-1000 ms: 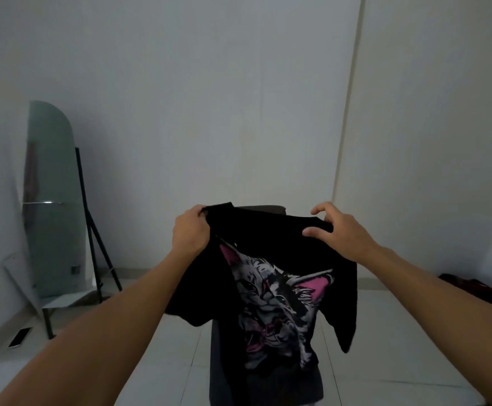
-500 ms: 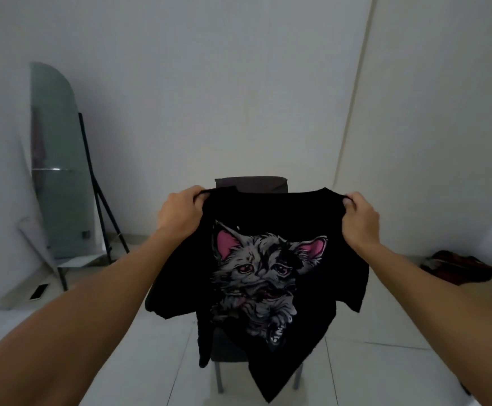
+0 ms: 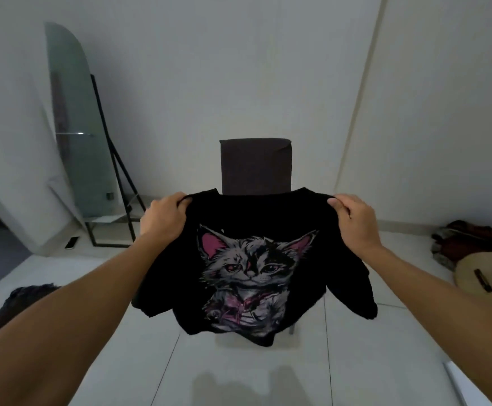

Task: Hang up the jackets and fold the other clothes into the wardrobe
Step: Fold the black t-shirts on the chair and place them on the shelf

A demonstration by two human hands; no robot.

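I hold a black T-shirt [image 3: 256, 218] with a grey and pink cat print spread out in front of me, print facing me. My left hand [image 3: 164, 219] pinches its left shoulder and my right hand [image 3: 356, 221] pinches its right shoulder. The shirt hangs in the air over the seat of a dark chair [image 3: 255, 165], its hem bunched low. No wardrobe is in sight.
A tall mirror on a black stand [image 3: 72, 127] leans at the left wall. A guitar [image 3: 490, 273] and a heap of reddish cloth [image 3: 470, 235] lie on the floor at right. A dark garment [image 3: 19, 306] lies on the white tiled floor at lower left.
Both hands have pulled the shirt's shoulders wider apart and lowered it, so the cat print lies flat and the chair back shows above. My view has tilted down.
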